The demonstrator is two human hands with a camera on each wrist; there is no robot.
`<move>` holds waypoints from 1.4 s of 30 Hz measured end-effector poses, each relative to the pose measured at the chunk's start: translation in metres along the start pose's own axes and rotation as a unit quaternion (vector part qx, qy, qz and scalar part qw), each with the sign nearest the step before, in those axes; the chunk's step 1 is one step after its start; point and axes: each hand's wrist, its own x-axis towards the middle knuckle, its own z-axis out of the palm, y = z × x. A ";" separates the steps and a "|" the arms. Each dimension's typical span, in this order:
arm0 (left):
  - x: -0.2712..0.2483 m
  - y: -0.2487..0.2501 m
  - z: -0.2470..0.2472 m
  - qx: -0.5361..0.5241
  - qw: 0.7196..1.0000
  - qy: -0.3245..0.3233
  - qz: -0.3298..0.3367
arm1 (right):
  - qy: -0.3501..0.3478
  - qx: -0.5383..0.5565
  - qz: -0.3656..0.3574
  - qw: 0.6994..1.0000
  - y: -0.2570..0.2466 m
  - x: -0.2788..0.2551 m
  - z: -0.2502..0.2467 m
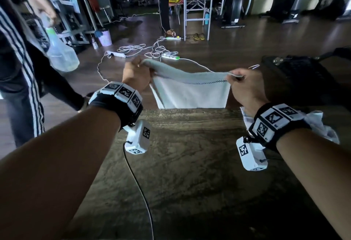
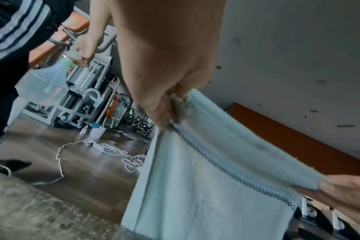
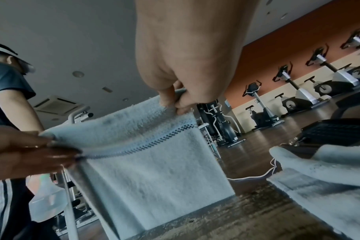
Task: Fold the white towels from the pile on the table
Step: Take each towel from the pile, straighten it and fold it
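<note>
A white towel [image 1: 191,93] with a dark stitched band hangs stretched between my two hands, beyond the far edge of the wooden table [image 1: 190,154]. My left hand [image 1: 137,74] pinches its top left corner [image 2: 179,104]. My right hand [image 1: 239,80] pinches the top right corner [image 3: 175,104]. The towel's lower part drops out of sight behind the table edge. More white towels [image 1: 322,125] lie in a pile at the table's right side, under my right wrist; the pile [image 3: 323,178] fills the right of the right wrist view.
A black basket [image 1: 296,76] sits at the table's far right. A person in a striped jacket [image 1: 20,64] stands close on the left holding a clear spray bottle [image 1: 60,53]. White cables and power strips [image 1: 152,51] lie on the floor beyond.
</note>
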 end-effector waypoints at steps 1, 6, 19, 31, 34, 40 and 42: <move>0.001 0.003 -0.005 0.032 0.998 0.023 0.058 | -0.007 0.009 0.002 1.000 -0.001 -0.002 -0.002; 0.004 -0.003 -0.018 0.098 0.984 0.025 0.147 | -0.051 0.026 -0.023 0.998 -0.005 -0.013 -0.001; -0.033 -0.037 -0.029 0.157 0.982 0.007 0.104 | -0.058 -0.035 -0.030 0.997 0.011 -0.032 -0.028; -0.150 -0.048 -0.106 0.266 0.922 -0.172 0.222 | -0.263 -0.162 -0.098 0.946 -0.005 -0.111 -0.112; -0.179 -0.033 -0.121 0.276 0.919 -0.184 0.212 | -0.278 -0.151 -0.095 0.944 -0.014 -0.144 -0.135; -0.223 -0.022 -0.155 0.284 0.905 -0.236 0.213 | -0.313 -0.119 -0.085 0.938 -0.032 -0.196 -0.165; -0.234 -0.016 -0.164 0.298 0.898 -0.250 0.204 | -0.327 -0.125 -0.088 0.933 -0.034 -0.209 -0.170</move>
